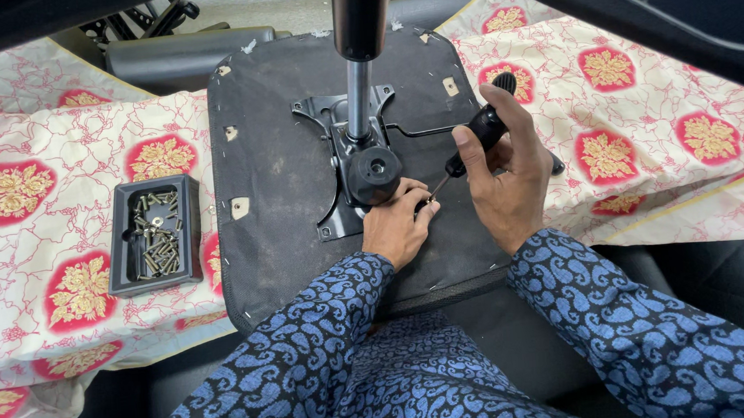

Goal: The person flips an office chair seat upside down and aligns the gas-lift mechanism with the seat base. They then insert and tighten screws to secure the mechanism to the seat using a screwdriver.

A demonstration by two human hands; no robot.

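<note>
Our right hand (509, 173) is wrapped tight around the black screwdriver (478, 136), its tip at five o'clock from the metal plate (334, 164). Our left hand (397, 225) pinches the screw there; we should keep the tool straight and press gently.

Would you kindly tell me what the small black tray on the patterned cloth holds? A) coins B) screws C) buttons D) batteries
B: the black tray, left of the upturned chair seat, holds a heap of small metal screws.
</note>
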